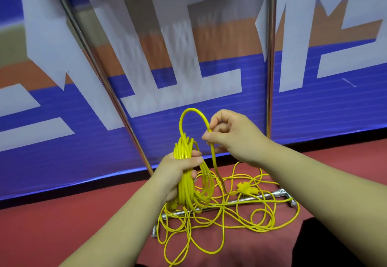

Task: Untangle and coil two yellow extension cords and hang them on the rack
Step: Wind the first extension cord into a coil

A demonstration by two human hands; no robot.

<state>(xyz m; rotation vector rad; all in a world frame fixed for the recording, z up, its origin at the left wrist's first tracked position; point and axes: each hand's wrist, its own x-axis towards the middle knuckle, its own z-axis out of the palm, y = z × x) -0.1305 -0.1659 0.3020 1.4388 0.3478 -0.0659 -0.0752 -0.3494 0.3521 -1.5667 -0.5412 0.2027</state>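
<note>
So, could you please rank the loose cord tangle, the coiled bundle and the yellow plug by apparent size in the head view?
1. Loose cord tangle, widest spread.
2. Coiled bundle in the left hand; nearer the camera, so possibly flattered.
3. Yellow plug, clearly smallest.

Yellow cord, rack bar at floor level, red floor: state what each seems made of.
The yellow cord likely has a plastic or rubber jacket: it is smooth, slightly glossy, and bends in soft loops. The rack bar is metal, probably chromed or polished steel, judging by its bright mirror-like highlights. The red floor looks matte and faintly textured, possibly carpet or felt; the picture leaves that open.
</note>
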